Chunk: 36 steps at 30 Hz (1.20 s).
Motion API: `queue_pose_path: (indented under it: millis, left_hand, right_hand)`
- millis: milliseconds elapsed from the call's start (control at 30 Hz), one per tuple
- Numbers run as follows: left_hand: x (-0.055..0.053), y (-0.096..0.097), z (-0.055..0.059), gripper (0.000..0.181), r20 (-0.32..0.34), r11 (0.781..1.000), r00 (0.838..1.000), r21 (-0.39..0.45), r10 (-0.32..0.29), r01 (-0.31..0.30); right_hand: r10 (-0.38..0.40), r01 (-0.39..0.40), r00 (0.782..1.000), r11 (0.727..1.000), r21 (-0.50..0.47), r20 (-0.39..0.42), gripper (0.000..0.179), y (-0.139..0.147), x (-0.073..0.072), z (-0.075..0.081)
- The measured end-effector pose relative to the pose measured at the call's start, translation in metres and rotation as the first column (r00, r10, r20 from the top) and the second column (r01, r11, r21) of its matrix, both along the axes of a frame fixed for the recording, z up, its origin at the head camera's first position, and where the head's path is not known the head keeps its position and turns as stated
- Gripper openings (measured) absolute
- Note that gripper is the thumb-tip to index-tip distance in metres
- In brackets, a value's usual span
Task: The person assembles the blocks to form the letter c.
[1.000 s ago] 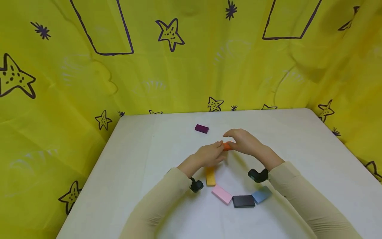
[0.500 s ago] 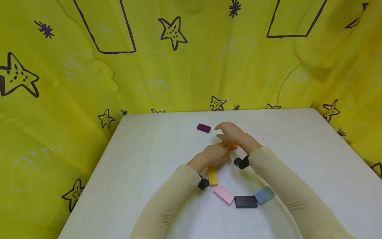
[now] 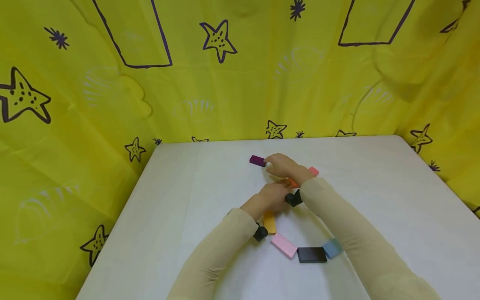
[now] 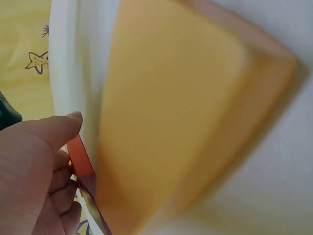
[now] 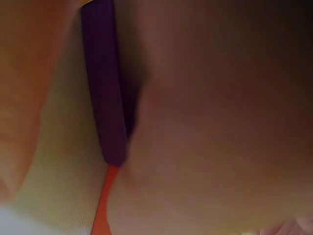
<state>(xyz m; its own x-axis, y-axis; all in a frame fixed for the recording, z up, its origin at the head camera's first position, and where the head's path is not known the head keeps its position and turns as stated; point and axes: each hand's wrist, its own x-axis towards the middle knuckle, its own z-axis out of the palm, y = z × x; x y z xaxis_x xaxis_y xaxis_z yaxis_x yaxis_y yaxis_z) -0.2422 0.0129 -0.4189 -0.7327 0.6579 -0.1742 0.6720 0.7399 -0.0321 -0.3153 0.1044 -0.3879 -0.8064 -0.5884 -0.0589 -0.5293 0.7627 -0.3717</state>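
In the head view my left hand rests low over the row of blocks, fingertips at an orange block. The left wrist view shows its thumb and curled fingers pinching this orange block. A purple block meets the orange one end to end in the right wrist view; the left hand hides it from the head view. My right hand crosses above the left, fingertips at the right end of a dark maroon block lying on the table. Its fingers are loosely bent.
A yellow-orange block, a pink block, a black block and a blue block form a curve on the white table. A coral block shows behind the right wrist. A yellow curtain stands behind.
My right hand has moved left and away from the orange block to the maroon block, uncovering the coral block. The left hand stays at the orange block.
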Motion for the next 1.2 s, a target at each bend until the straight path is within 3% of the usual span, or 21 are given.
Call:
queue_pose_path:
  millis: [167,300,433,567,800,1000,1200]
  left_hand:
    - [-0.005,-0.004,0.001,0.055,0.029,0.999,0.999,0.016,0.039,-0.039]
    - [-0.007,-0.006,0.005,0.045,0.097,0.993,0.992,0.073,0.086,-0.094]
    - [-0.007,-0.005,0.008,0.027,0.080,0.998,0.996,0.043,0.045,-0.049]
    - [-0.007,-0.005,0.007,0.034,0.066,1.000,0.998,0.011,0.016,-0.017]
    - [-0.006,-0.007,0.004,0.025,0.135,0.995,0.989,0.065,0.064,-0.074]
    - [-0.004,-0.006,0.001,0.018,0.118,0.995,0.992,0.086,0.046,-0.057]
    - [-0.003,-0.004,0.002,0.018,0.081,1.000,0.997,0.009,0.016,-0.016]
  right_hand:
    - [0.031,-0.030,1.000,0.998,0.055,-0.004,0.037,-0.007,-0.009,0.004]
    - [0.061,-0.063,0.998,0.987,0.147,0.018,0.036,-0.012,-0.017,0.020]
    - [0.074,-0.077,0.997,0.972,0.223,0.020,0.038,-0.015,-0.027,0.044]
    - [0.052,-0.055,0.998,0.972,0.230,0.018,0.038,-0.022,-0.033,0.058]
    - [0.084,-0.114,0.989,0.956,0.271,0.122,0.038,-0.028,-0.037,0.040]
    - [0.095,-0.138,0.984,0.940,0.312,0.148,0.037,-0.025,-0.038,0.027]
    - [0.087,-0.151,0.979,0.915,0.374,0.183,0.036,-0.024,-0.038,0.024]
